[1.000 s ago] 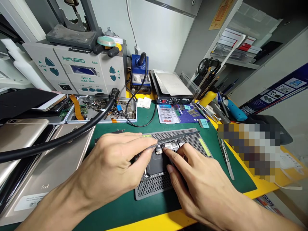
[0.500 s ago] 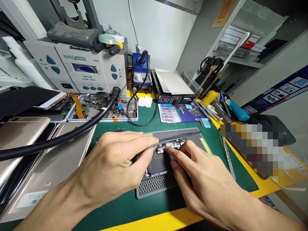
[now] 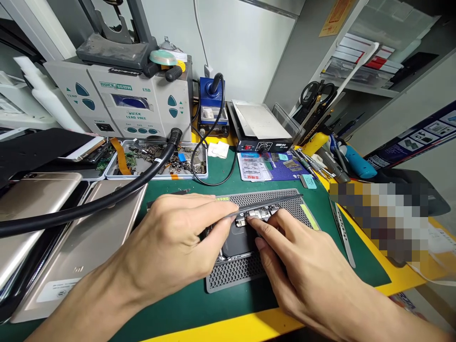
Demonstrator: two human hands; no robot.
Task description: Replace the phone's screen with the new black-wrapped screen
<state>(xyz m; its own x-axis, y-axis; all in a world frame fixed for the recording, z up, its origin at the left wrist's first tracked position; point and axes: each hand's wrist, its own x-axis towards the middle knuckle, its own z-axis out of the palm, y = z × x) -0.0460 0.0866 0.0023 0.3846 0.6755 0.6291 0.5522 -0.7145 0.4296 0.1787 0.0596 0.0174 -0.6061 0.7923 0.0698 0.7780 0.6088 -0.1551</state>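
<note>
An opened phone (image 3: 238, 241), its black battery and metal-covered board parts showing, lies on a grey honeycomb mat (image 3: 233, 278). Along its far side stands a thin dark panel (image 3: 272, 202), seen edge-on, that looks like the phone's screen. My left hand (image 3: 185, 237) pinches the near left end of this panel between thumb and fingers. With the index fingertip, my right hand (image 3: 299, 256) presses on the small parts above the battery. Its thumb stays apart from the index finger, over the phone's near side, and I see nothing held there. The remaining right fingers are curled and partly hidden.
Metal tweezers (image 3: 342, 232) lie right of the mat. A black hose (image 3: 121, 195) crosses over phones (image 3: 96, 237) at left. Behind are a hot-air station (image 3: 121, 99), a tray of circuit boards (image 3: 156, 176), a heating plate (image 3: 261, 124) and screwdrivers (image 3: 311, 164).
The whole view has shifted slightly, so everything appears a little further right. Both hands keep nearly the same pose on the phone and panel.
</note>
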